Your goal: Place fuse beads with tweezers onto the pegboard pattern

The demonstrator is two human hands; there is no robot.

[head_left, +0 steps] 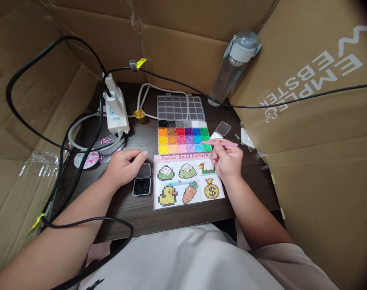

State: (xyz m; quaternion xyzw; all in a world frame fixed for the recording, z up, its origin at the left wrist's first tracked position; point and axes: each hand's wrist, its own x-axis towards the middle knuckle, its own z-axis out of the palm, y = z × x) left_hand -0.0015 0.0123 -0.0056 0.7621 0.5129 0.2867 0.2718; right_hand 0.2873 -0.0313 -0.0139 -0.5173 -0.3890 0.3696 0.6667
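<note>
While looking outward from the near edge of the dark brown wood-grain table (127, 217), noted first the flat white-and-pink paper sheet of six pixel patterns (198, 193), lying between the hands. Saw, just left of it, a small clear square plastic case of black beads (141, 187). Found the left hand (124, 166) loosely closed by that case, with thumb extended and nothing visible in the fingers; could not rule out something hidden inside. Found the right hand (228, 162) gripping slim pink tweezers (224, 143), with tips over the blue and green side of a clear plastic tray of many-coloured beads (180, 141), just beyond the sheet. Judged the work to be at a bead-picking stage, with no bead made out at the tips, and judged any pick from there to call for a steady aim and a light pinch. Noted farther off the tray's clear compartmented lid (180, 108), a small gold cup (139, 115), a white power strip (115, 112) and, near the brown cardboard wall (183, 52), a clear bottle with a pale grey cap (227, 76).
</note>
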